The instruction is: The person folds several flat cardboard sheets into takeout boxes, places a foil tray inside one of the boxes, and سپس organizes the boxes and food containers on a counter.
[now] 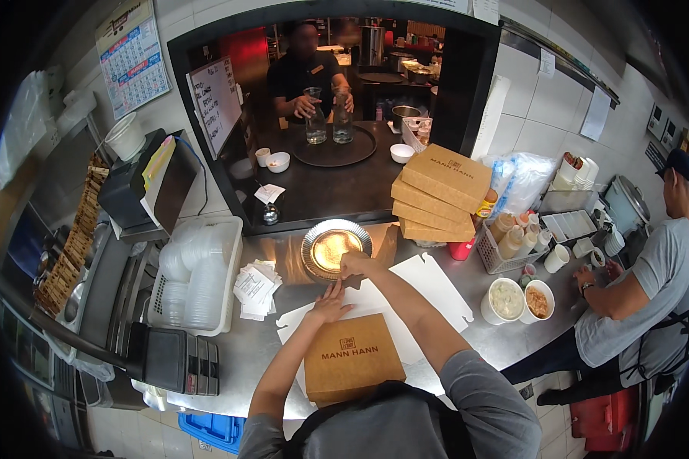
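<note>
My left hand [331, 304] lies with its fingers stretched out over the white cardboard sheet [429, 287], just beyond the far edge of a closed brown carton [354, 369]. Across it reaches my right arm, and my right hand [354, 265] is closed at the near right rim of a round foil pan [311, 243]. Whether those fingers grip the rim or something else is hidden. Warm light shines on the pan's inside. The cardboard is flat, with slotted tabs at its corners, and runs partly under the brown carton.
Left stand a white basket [235, 264] of clear plastic containers and loose paper slips [256, 291]. Stacked brown cartons [436, 200], a crate of squeeze bottles [505, 264] and two food tubs [505, 300] are right. A co-worker [639, 283] works there; another person [306, 76] holds glass carafes beyond the hatch.
</note>
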`<state>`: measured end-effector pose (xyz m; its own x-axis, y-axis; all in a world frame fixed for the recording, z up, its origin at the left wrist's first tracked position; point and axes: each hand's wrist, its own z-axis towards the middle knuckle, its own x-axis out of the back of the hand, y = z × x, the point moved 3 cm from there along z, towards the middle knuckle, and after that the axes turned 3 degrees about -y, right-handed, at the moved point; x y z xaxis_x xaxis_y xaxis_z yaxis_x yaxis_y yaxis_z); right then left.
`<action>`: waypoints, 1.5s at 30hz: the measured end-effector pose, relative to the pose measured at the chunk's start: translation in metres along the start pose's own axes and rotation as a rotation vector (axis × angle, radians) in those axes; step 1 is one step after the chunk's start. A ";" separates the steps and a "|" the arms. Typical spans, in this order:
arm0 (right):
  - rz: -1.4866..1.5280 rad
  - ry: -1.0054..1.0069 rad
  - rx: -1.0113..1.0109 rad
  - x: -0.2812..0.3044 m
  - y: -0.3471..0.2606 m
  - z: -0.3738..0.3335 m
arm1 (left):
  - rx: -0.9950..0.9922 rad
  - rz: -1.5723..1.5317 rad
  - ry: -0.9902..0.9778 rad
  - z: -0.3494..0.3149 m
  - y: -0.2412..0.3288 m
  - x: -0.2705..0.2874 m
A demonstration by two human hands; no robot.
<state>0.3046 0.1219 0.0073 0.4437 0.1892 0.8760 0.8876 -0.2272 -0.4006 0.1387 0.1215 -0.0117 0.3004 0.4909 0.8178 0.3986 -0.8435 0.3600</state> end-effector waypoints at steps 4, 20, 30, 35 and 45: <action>-0.029 -0.014 0.095 -0.002 0.001 -0.003 | 0.018 0.047 0.038 0.003 0.002 -0.002; -0.004 0.195 0.094 -0.008 0.028 -0.006 | -0.001 0.107 0.055 0.007 0.021 0.001; 0.068 0.737 0.127 0.011 -0.057 -0.091 | 0.031 0.058 0.064 -0.008 0.001 -0.008; 0.517 0.985 0.062 0.028 -0.055 -0.195 | -0.258 -0.207 0.091 -0.090 0.007 -0.019; 1.292 1.230 0.000 0.006 -0.029 -0.330 | -0.028 -0.029 0.313 -0.247 0.043 -0.044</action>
<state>0.2405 -0.1854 0.1125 0.4519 -0.8443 -0.2879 0.0836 0.3614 -0.9286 -0.0712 0.0099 0.0788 0.0068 0.4274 0.9040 0.3776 -0.8382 0.3935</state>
